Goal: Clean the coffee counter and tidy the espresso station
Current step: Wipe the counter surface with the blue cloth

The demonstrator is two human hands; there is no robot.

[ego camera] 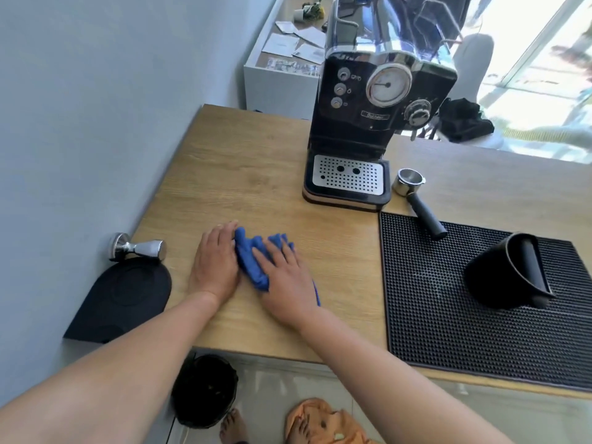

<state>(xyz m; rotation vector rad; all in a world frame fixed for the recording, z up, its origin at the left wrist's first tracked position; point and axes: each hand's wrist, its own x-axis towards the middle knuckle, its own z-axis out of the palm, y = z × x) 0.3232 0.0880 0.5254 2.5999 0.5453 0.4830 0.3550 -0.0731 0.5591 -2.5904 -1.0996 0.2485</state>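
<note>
A crumpled blue cloth (248, 261) lies on the wooden counter (256, 174), in front of the black espresso machine (362, 123). My left hand (214, 264) lies flat on the counter with its fingers touching the cloth's left edge. My right hand (285, 277) presses flat on top of the cloth, fingers straight and spread. A portafilter (416, 193) lies right of the machine, its handle reaching onto the black rubber mat (448, 315). A steel tamper (137, 248) lies on its side by the wall, above a black tamping mat (121, 302).
A black knock box (509, 270) lies tipped on the rubber mat. The wall runs along the counter's left side. Below the front edge stand a black bin (205, 389) and an orange cloth (323, 421) on the floor by my feet.
</note>
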